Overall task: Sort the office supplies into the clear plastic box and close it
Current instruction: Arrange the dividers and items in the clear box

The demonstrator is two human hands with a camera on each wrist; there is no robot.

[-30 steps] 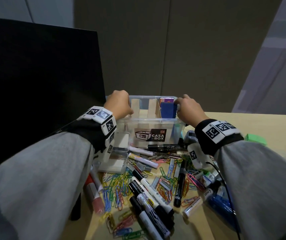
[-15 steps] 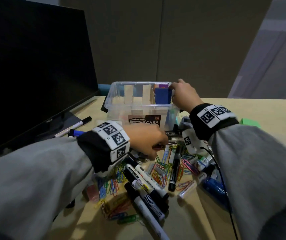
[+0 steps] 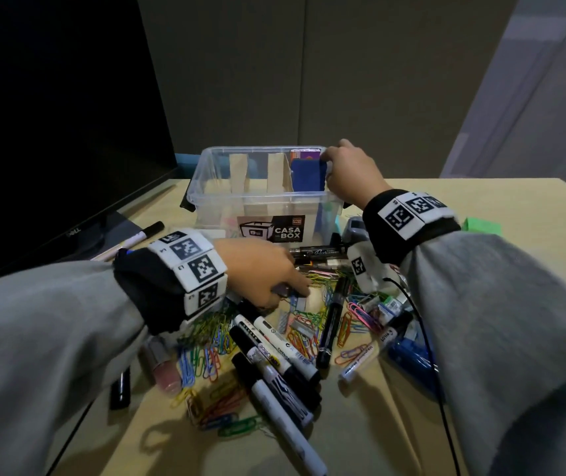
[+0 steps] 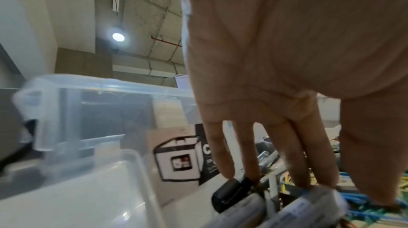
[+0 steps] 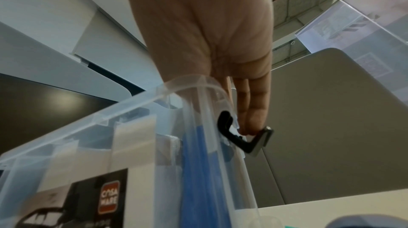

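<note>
The clear plastic box (image 3: 257, 195) (image 4: 88, 109) (image 5: 66, 144) stands open at the back of the desk, with cardboard dividers and a blue pad (image 3: 307, 175) inside. My right hand (image 3: 329, 166) (image 5: 247, 127) grips its right rim, thumb over the edge and fingertips on the black side latch (image 5: 234, 139). Just in front of the box, my left hand (image 3: 291, 286) (image 4: 309, 188) reaches down into the pile. Its straight fingers (image 4: 249, 153) touch a black-capped marker (image 4: 232, 191) and some clips. Several markers (image 3: 274, 352) and many coloured paper clips (image 3: 206, 362) lie scattered.
A black monitor (image 3: 51, 115) stands at the left, with a pen (image 3: 130, 240) near its foot. At the far right lies a green block (image 3: 482, 225). A clear plastic piece (image 4: 77, 188), maybe the lid, sits by my left hand. Bare desk shows near the front edge.
My left hand has left the box's left rim and come down onto the pile in front of it. My right hand has stayed on the right rim.
</note>
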